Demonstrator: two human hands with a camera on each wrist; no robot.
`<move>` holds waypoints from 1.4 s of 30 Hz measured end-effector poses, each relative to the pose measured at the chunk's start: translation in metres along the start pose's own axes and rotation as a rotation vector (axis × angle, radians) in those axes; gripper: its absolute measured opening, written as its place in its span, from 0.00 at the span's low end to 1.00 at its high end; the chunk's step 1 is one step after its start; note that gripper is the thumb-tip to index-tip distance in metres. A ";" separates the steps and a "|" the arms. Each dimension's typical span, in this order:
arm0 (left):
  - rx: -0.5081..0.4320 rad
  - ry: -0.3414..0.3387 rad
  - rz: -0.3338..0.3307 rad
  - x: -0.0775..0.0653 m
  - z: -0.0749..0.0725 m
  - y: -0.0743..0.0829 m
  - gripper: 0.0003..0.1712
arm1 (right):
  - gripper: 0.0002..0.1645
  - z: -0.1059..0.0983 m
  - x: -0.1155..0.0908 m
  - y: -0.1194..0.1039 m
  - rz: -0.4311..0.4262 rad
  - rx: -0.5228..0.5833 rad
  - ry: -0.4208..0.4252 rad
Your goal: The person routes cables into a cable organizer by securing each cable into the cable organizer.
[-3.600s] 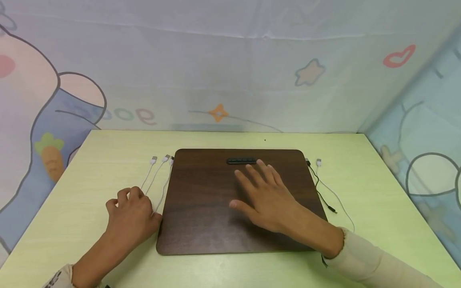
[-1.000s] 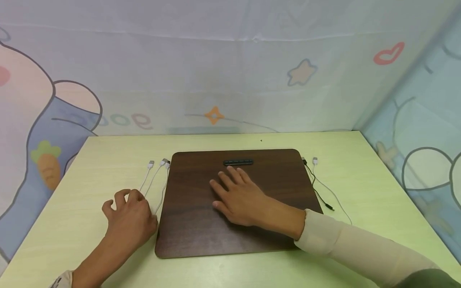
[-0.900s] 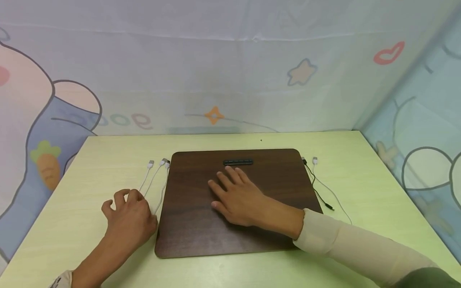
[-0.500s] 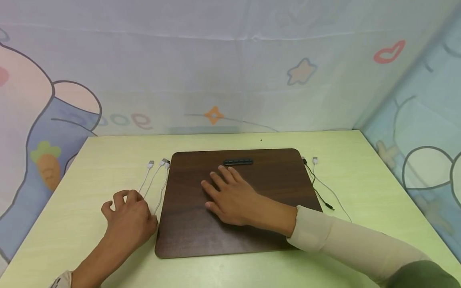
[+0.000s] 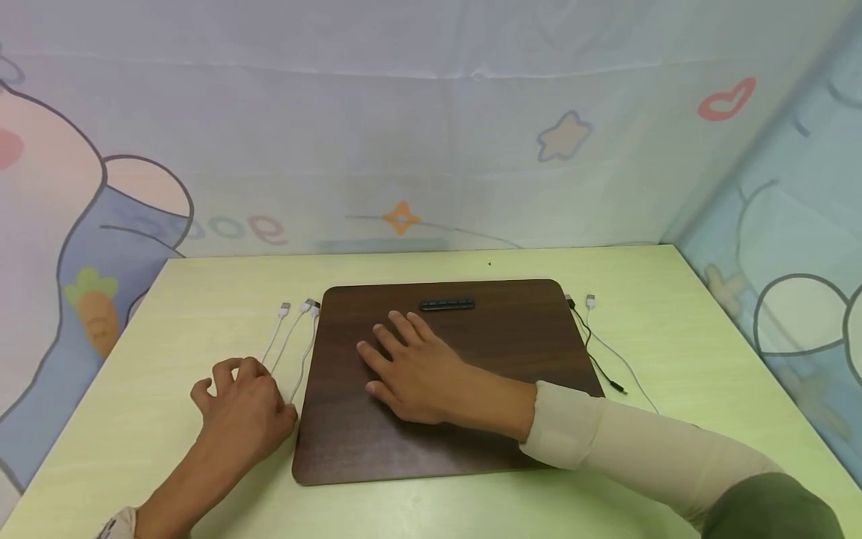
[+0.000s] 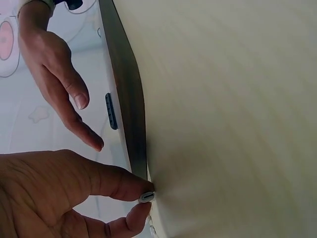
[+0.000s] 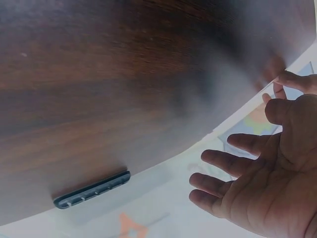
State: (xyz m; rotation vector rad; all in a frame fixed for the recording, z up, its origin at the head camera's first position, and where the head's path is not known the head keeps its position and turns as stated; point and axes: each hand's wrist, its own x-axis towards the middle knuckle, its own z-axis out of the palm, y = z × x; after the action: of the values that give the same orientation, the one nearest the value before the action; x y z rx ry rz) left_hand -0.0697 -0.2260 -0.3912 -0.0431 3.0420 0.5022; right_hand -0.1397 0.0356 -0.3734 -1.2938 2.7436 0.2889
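Three white cables [image 5: 286,340] lie left of the brown board [image 5: 512,367] on my desk [image 5: 404,510]. On its right I see a black cable [image 5: 595,364] and a white one [image 5: 628,363]. The dark slotted strip [image 5: 447,304] sits near the board's far edge, though I can't tell whether it is fixed. No cable reaches it, so I'd judge the work early: pieces laid out, any joining of cable and strip left to do. My left grip [image 5: 244,412] pinches a small plug [image 6: 146,197] between thumb and finger beside the board; my right grip [image 5: 416,380], fingers spread, hovers above it, holding nothing.
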 end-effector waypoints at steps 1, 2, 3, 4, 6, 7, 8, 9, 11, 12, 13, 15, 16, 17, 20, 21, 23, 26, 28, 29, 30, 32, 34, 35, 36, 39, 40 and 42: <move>-0.001 -0.002 -0.002 0.000 0.000 0.000 0.22 | 0.39 -0.001 0.001 -0.001 -0.001 -0.002 -0.001; -0.003 -0.003 -0.004 0.000 0.001 -0.001 0.22 | 0.39 -0.002 0.002 -0.002 -0.002 0.000 -0.001; -0.003 -0.006 -0.007 0.000 0.001 -0.001 0.21 | 0.39 -0.004 0.003 -0.004 -0.004 -0.002 -0.001; -0.002 -0.008 -0.010 0.000 0.001 -0.001 0.21 | 0.38 -0.005 0.005 -0.005 -0.005 -0.003 0.000; 0.002 -0.013 -0.013 0.000 0.001 -0.001 0.21 | 0.38 -0.007 0.007 -0.009 -0.010 -0.016 0.008; 0.005 -0.014 -0.014 0.000 0.001 -0.001 0.20 | 0.38 -0.008 0.009 -0.011 -0.012 -0.025 0.011; 0.007 -0.015 -0.014 0.001 0.001 -0.001 0.20 | 0.38 -0.009 0.010 -0.012 -0.014 -0.035 0.015; 0.010 -0.016 -0.013 0.001 0.001 -0.001 0.20 | 0.38 -0.010 0.012 -0.014 -0.018 -0.048 0.019; 0.013 -0.017 -0.012 0.002 0.001 0.000 0.20 | 0.38 -0.010 0.015 -0.017 -0.022 -0.068 0.023; 0.014 -0.017 -0.011 0.002 0.000 0.000 0.20 | 0.37 -0.010 0.016 -0.018 -0.023 -0.074 0.025; 0.017 -0.018 -0.011 0.002 0.000 0.000 0.20 | 0.38 -0.010 0.018 -0.019 -0.023 -0.076 0.023; 0.019 -0.022 -0.010 0.003 0.000 0.001 0.20 | 0.37 -0.009 0.020 -0.019 -0.024 -0.083 0.027; 0.021 -0.023 -0.010 0.003 0.000 0.001 0.20 | 0.37 -0.008 0.021 -0.019 -0.023 -0.090 0.031; 0.022 -0.024 -0.010 0.003 0.000 0.002 0.20 | 0.37 -0.008 0.023 -0.019 -0.022 -0.094 0.036; 0.029 -0.027 -0.010 0.003 -0.001 0.002 0.20 | 0.36 -0.007 0.026 -0.017 -0.018 -0.114 0.054; 0.029 -0.027 -0.010 0.003 -0.001 0.003 0.20 | 0.36 -0.007 0.027 -0.016 -0.016 -0.120 0.060; 0.031 -0.026 -0.011 0.003 -0.001 0.003 0.19 | 0.36 -0.007 0.028 -0.016 -0.018 -0.130 0.068; 0.029 -0.023 -0.010 0.003 -0.001 0.002 0.19 | 0.35 -0.008 0.031 -0.017 -0.030 -0.151 0.069; 0.030 -0.020 -0.011 0.002 0.000 0.001 0.20 | 0.34 -0.009 0.034 -0.018 -0.039 -0.163 0.063; 0.030 -0.020 -0.012 0.002 0.000 0.001 0.20 | 0.34 -0.009 0.035 -0.019 -0.042 -0.168 0.058; 0.031 -0.019 -0.013 0.002 0.000 0.001 0.20 | 0.34 -0.010 0.037 -0.019 -0.044 -0.174 0.057; 0.028 -0.024 -0.020 0.002 -0.001 0.001 0.20 | 0.33 -0.011 0.040 -0.020 -0.046 -0.186 0.054; 0.023 -0.031 -0.028 0.002 -0.001 0.001 0.19 | 0.32 -0.013 0.042 -0.019 -0.048 -0.196 0.056; 0.020 -0.034 -0.033 0.002 -0.001 0.001 0.19 | 0.32 -0.014 0.044 -0.018 -0.048 -0.205 0.059; 0.018 -0.036 -0.037 0.002 -0.001 0.001 0.19 | 0.31 -0.016 0.045 -0.017 -0.050 -0.211 0.064; 0.015 -0.038 -0.046 0.003 -0.001 0.001 0.18 | 0.30 -0.021 0.050 -0.013 -0.048 -0.229 0.080; 0.016 -0.038 -0.047 0.003 -0.001 0.001 0.19 | 0.30 -0.023 0.051 -0.012 -0.046 -0.237 0.086; 0.020 -0.035 -0.048 0.003 -0.001 0.001 0.19 | 0.29 -0.026 0.054 -0.011 -0.042 -0.238 0.089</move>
State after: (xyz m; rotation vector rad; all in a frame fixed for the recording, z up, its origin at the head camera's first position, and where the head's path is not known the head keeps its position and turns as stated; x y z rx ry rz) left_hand -0.0730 -0.2256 -0.3900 -0.1052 3.0036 0.4646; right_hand -0.1657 -0.0176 -0.3585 -1.4499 2.8208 0.5837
